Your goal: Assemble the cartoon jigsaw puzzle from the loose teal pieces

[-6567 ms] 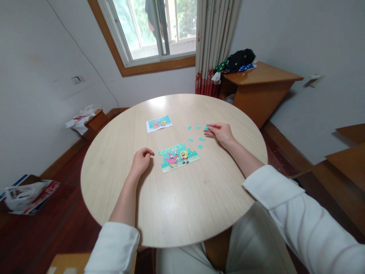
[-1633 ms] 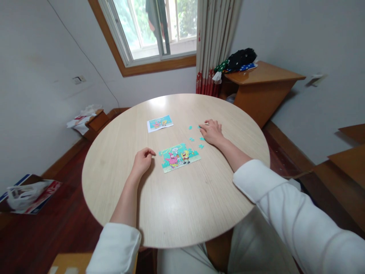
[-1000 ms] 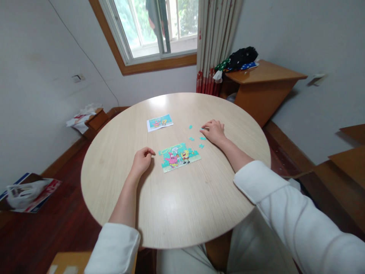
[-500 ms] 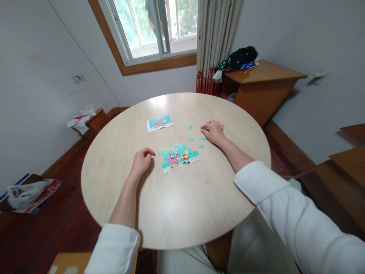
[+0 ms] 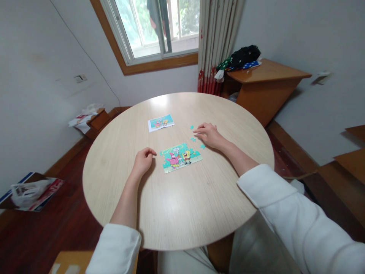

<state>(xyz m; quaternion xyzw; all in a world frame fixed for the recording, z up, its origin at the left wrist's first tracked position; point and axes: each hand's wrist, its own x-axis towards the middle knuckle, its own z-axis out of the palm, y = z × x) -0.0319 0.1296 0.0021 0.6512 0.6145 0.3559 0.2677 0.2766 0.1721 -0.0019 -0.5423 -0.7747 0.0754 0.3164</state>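
Observation:
A partly assembled cartoon jigsaw puzzle point(image 5: 179, 158) lies flat on the round table point(image 5: 182, 205), its upper edge uneven with gaps. My left hand point(image 5: 144, 160) rests just left of it, fingers curled in and no piece showing at the tips. Over the loose pieces, up and right of the puzzle, hovers or rests my right hand point(image 5: 207, 134), palm down with fingers apart. Near its fingertips are a turquoise piece point(image 5: 192, 127) farther back, another piece point(image 5: 193, 139) closer in, and a third piece point(image 5: 202, 146) below the hand. What lies under the palm is hidden.
A small reference picture point(image 5: 161, 122) on white paper lies behind the puzzle. Beyond the table stand a wooden cabinet point(image 5: 268, 72) topped with dark cloth point(image 5: 245, 57), a curtain point(image 5: 218, 42) and a window. A plastic bag point(image 5: 30, 193) sits on the floor at left.
My right hand has shifted a little left, and its fingers have spread out. One loose piece beside it is now covered by the hand. My left hand stays in place beside the puzzle.

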